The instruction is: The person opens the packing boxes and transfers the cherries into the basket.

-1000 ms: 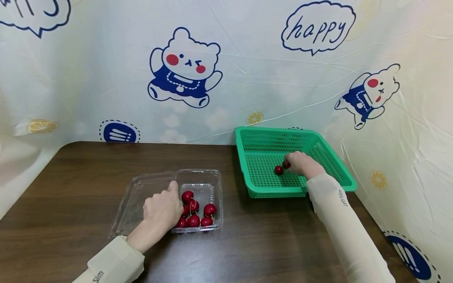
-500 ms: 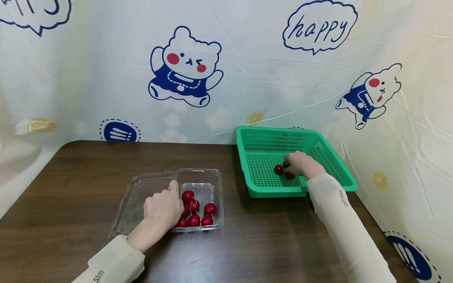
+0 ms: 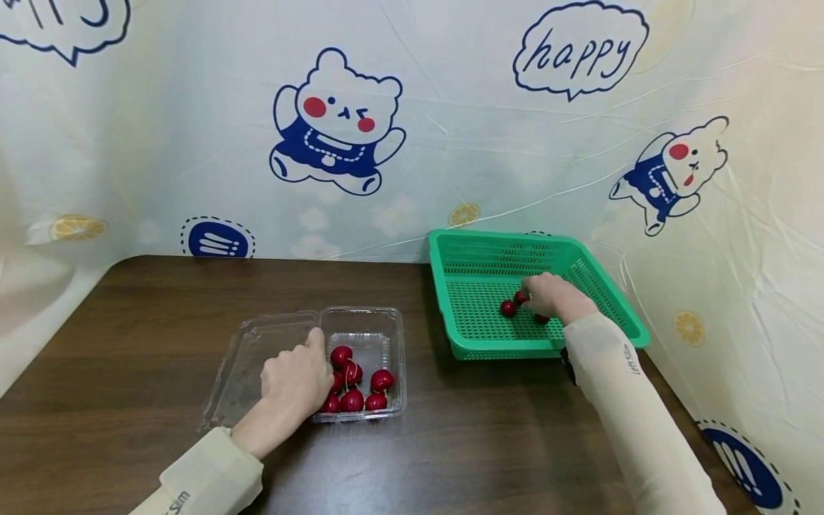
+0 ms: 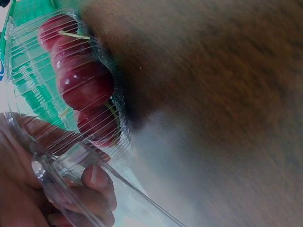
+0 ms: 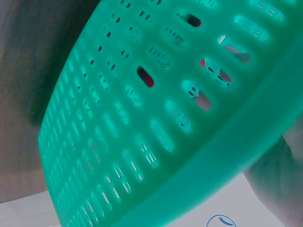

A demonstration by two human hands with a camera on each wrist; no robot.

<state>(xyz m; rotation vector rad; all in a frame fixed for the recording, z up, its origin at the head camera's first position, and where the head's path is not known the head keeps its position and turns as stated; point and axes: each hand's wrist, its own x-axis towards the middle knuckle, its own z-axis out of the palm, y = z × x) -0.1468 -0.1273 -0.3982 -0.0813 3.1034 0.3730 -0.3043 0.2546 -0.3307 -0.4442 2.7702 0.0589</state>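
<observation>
My left hand [image 3: 296, 379] grips the middle edge of a clear plastic clamshell box [image 3: 394, 357], between its tray and opened lid. In the left wrist view, curled fingertips [image 4: 97, 179] show through the plastic. Several dark red cherries [image 3: 352, 401] with thin stems lie in the tray. My right hand [image 3: 553, 293] reaches down into a green perforated basket [image 3: 444, 315], fingers pointing downward. One cherry [image 3: 508, 308] lies left of the fingers, another cherry [image 3: 521, 297] right at the fingertips, and a third cherry [image 3: 542, 318] is partly hidden below the hand. I cannot tell whether the fingers pinch anything.
Box and basket stand on a dark wooden table [image 3: 450, 443], the basket at its back right against a printed curtain [image 3: 476, 129]. The clamshell's lid [image 3: 241, 379] lies flat to the left of the tray. From the right wrist, the basket's slotted wall [image 5: 123, 127] blocks most of the view.
A third cherry has come into sight in the basket below my right hand, then shifted rightward. The right hand has moved slightly right. My left hand and the box have stayed put.
</observation>
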